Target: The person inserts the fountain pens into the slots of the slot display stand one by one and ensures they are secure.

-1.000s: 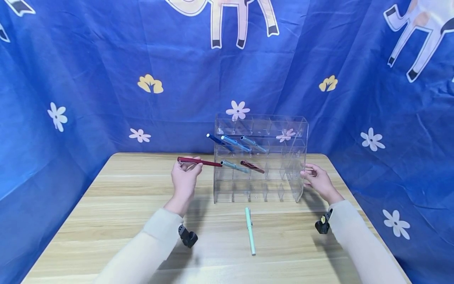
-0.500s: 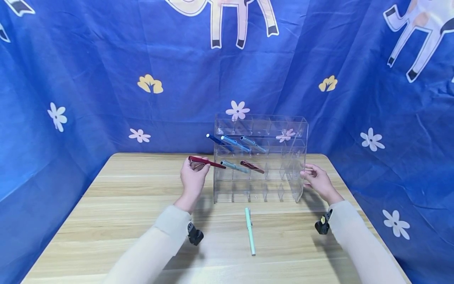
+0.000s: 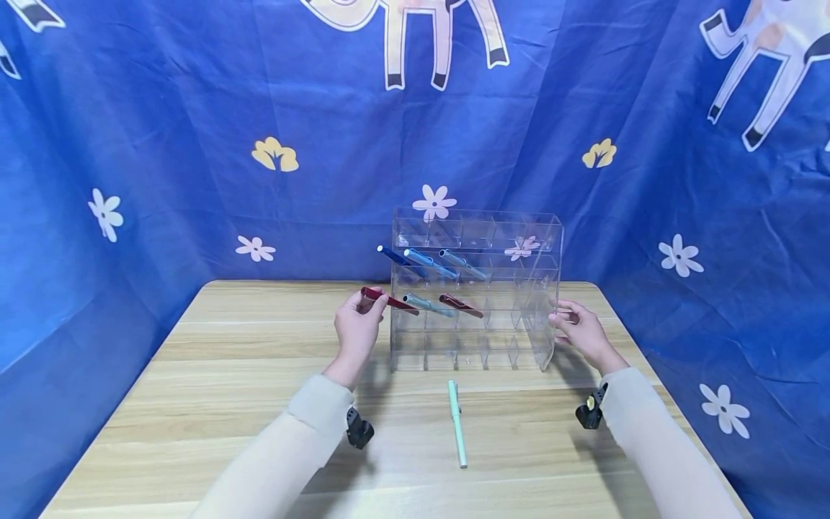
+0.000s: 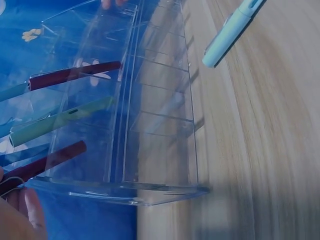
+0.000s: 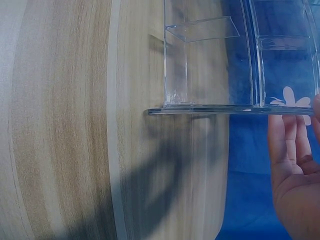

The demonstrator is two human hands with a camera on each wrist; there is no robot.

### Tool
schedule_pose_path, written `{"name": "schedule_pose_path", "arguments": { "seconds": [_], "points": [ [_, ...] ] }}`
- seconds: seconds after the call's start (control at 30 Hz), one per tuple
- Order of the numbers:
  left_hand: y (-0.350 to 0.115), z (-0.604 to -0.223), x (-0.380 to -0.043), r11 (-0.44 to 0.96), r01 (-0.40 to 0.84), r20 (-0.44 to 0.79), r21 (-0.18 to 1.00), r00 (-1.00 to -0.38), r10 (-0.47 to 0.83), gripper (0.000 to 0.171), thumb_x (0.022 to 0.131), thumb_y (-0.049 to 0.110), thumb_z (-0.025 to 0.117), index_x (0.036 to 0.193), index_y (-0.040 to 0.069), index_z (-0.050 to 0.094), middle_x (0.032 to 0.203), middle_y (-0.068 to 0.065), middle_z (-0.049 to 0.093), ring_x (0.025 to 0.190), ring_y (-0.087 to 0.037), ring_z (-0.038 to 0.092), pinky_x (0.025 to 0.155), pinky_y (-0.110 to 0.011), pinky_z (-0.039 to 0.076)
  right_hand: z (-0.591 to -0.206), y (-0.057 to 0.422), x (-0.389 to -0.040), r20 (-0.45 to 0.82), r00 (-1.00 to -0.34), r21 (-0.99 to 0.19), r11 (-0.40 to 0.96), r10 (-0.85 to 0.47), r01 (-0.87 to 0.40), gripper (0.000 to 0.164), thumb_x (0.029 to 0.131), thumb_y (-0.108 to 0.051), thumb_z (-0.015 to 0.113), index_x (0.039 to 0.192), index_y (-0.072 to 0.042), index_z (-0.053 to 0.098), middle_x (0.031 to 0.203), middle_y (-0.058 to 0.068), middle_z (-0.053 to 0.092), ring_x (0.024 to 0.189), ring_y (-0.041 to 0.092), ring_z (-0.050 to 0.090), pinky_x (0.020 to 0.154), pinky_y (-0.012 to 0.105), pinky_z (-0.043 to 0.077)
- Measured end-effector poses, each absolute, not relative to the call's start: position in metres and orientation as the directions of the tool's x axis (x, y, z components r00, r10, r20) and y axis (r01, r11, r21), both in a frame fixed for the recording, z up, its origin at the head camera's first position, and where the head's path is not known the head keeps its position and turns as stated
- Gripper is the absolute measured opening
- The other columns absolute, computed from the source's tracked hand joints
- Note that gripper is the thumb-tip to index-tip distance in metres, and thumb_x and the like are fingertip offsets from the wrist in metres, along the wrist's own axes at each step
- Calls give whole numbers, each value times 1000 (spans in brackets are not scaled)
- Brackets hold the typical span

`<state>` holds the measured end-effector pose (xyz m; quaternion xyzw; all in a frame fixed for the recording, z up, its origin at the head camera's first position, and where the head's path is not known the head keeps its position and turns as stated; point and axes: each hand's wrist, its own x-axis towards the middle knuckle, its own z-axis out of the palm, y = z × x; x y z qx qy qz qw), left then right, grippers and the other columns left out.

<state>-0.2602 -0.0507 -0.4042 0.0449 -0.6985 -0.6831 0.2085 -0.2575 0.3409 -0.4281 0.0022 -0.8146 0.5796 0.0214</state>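
My left hand (image 3: pixel 357 328) pinches a dark red pen (image 3: pixel 400 304) near its capped end. The pen's far end reaches into the left compartment of a middle row in the clear pen rack (image 3: pixel 408 360). Beside it in that row lie a light teal pen (image 3: pixel 428 305) and another dark red pen (image 3: pixel 461 304). One row higher rest a dark blue pen (image 3: pixel 392 254), a light blue pen (image 3: pixel 429 263) and a grey-blue pen (image 3: pixel 462 263). My right hand (image 3: pixel 581 331) holds the rack's right side panel (image 5: pixel 215 109), fingertips against its outer face and thumb at the edge.
A mint green pen (image 3: pixel 457 424) lies on the wooden table (image 3: pixel 259 360) in front of the rack. A blue patterned curtain (image 3: pixel 324 180) hangs behind and along both sides.
My left hand has moved right and the dark red pen has slid into the left compartment, tilting slightly downward. My right hand stays on the rack.
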Motion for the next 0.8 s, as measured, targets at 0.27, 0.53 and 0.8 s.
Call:
{"name": "schedule_pose_path", "arguments": {
  "seconds": [0.27,0.53,0.8],
  "points": [
    [-51,-406,-260,262,191,267,946,-917,-296,21,82,6,74,101,-1,71,89,-15,70,72,-14,62,59,-15,46,-428,340,-257,39,-999,-944,327,19,-30,48,97,-12,56,138,7,39,125,34,48,88,1,57,79,39,56],
    [-56,-405,-256,269,183,254,946,-932,-258,29,80,8,76,106,-1,67,93,-16,69,80,-26,66,64,-16,51,-428,340,-256,37,-999,-949,315,12,-32,49,97,-12,55,138,8,38,125,35,48,87,-1,57,80,40,55],
    [-60,-404,-255,235,280,341,931,-897,-282,27,78,9,79,102,0,69,94,-13,70,73,-13,65,63,-16,51,-427,340,-255,44,-999,-947,320,8,-40,48,98,-12,54,139,7,38,126,36,47,89,-1,57,83,45,53]
  ]
}}
